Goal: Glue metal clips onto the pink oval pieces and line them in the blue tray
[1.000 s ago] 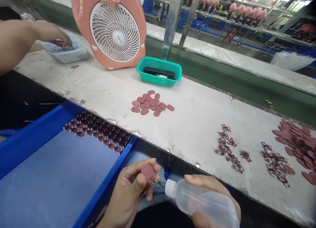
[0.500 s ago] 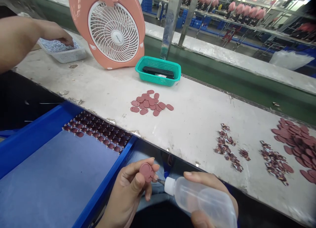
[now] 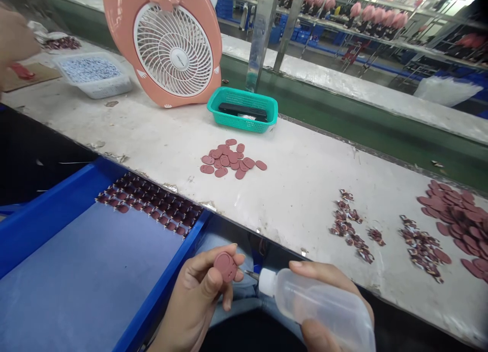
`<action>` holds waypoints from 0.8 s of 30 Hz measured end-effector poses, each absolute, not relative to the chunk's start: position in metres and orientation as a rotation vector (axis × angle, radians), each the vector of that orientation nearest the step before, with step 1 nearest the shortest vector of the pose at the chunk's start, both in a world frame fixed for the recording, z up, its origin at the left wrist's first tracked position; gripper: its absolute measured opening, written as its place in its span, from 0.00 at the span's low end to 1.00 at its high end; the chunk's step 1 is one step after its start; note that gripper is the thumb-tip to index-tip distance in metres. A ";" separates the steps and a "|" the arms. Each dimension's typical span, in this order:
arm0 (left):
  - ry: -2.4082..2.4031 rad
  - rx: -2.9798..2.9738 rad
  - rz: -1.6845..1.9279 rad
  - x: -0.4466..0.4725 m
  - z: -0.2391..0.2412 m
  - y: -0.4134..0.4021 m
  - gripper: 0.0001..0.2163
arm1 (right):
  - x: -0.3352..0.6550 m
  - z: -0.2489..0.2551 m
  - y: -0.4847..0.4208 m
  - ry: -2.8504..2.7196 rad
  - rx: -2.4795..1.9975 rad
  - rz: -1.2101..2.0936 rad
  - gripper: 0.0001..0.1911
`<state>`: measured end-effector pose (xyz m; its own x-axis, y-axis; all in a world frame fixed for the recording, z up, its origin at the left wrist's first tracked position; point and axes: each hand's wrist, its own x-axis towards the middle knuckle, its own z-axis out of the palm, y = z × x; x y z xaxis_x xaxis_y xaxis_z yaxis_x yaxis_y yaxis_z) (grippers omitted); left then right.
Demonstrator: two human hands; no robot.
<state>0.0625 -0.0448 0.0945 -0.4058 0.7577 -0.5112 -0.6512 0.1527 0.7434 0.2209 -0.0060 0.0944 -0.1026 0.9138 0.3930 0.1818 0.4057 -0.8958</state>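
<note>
Between thumb and fingers, my left hand (image 3: pixel 198 291) pinches a small reddish-brown oval piece (image 3: pixel 225 267) with small marks near one end. My right hand (image 3: pixel 331 291) is wrapped round a clear squeeze bottle (image 3: pixel 320 306) with a white cap and a thin dark nozzle (image 3: pixel 251 274). The nozzle points left at the piece, a short gap away from it. Beyond my hands, a loose pile of similar oval pieces (image 3: pixel 229 158) lies on the white bench. In the blue tray (image 3: pixel 84 270) at left, rows of dark assembled pieces (image 3: pixel 152 202) sit along the far side.
Small brown-and-white parts (image 3: pixel 348 225) lie in clusters at right, beside a bigger heap of ovals (image 3: pixel 457 220). A green basket (image 3: pixel 242 125) holding dark items and an orange fan (image 3: pixel 160 97) stand behind. A white tub (image 3: pixel 93 80) and another person's hand (image 3: pixel 17 36) are at far left.
My right hand has drawn the bottle slightly right, so its nozzle is now off the oval piece. The other person's hand has left the white tub and moved left.
</note>
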 end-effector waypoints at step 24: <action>1.317 0.082 1.596 0.059 0.079 -0.038 0.24 | 0.221 0.080 0.039 -0.978 -0.755 1.559 0.28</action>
<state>0.0586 -0.0383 0.0790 -0.4774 0.7135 -0.5128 -0.6390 0.1186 0.7600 0.2206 0.0386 0.0795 -0.2037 0.9785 0.0310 -0.4534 -0.0662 -0.8888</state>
